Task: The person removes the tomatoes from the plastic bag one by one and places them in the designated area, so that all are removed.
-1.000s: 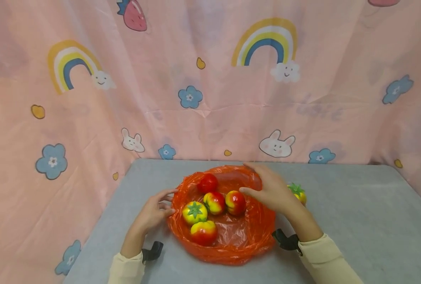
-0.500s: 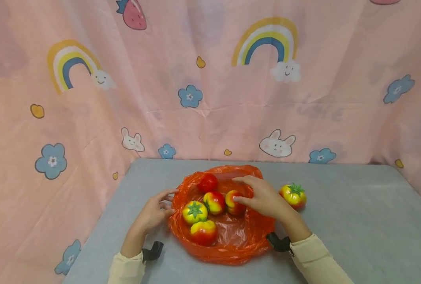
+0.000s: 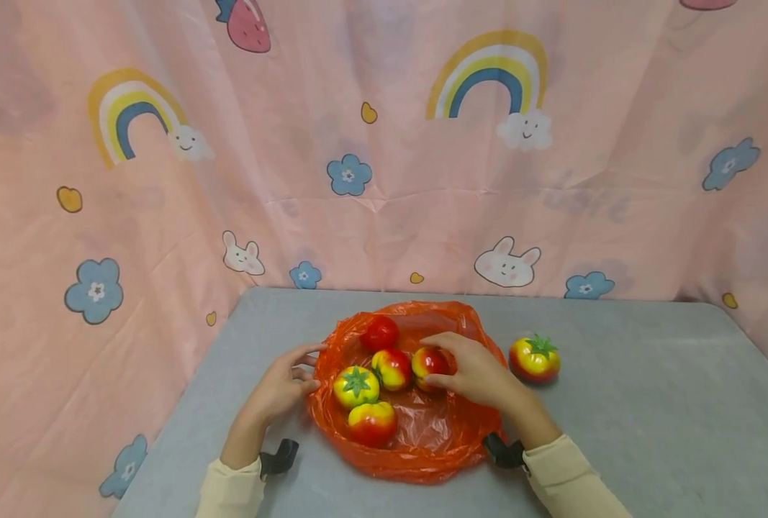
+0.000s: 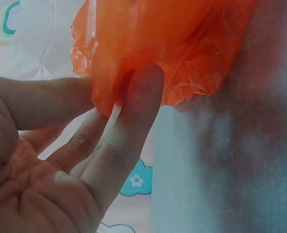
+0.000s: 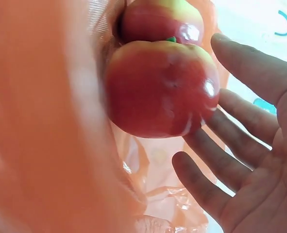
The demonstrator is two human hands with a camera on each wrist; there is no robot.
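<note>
An orange-red plastic bag (image 3: 416,464) lies spread with its mouth up, several red-and-yellow tomatoes inside. My left hand (image 3: 280,388) pinches the bag's left rim; in the left wrist view the thin film (image 4: 177,43) passes between thumb and fingers. Over the bag's right part, my right hand (image 3: 477,374) surrounds the rightmost tomato (image 3: 430,360). Its fingers are spread in the right wrist view, fingertips right at that tomato (image 5: 162,92), with the thumb apart from it. Left of it lie a red-yellow tomato (image 3: 391,370), a green-topped one (image 3: 355,388) and another (image 3: 372,424).
A redder tomato (image 3: 380,333) sits at the back inside the bag. Outside, one with a green top (image 3: 535,360) rests on the grey table (image 3: 649,403) to the right. A pink patterned curtain (image 3: 384,237) hangs behind the table.
My right hand has moved left and toward me, from the bag's right rim down to the rightmost tomato. The tomato outside has come into full view. My left hand stays at the rim.
</note>
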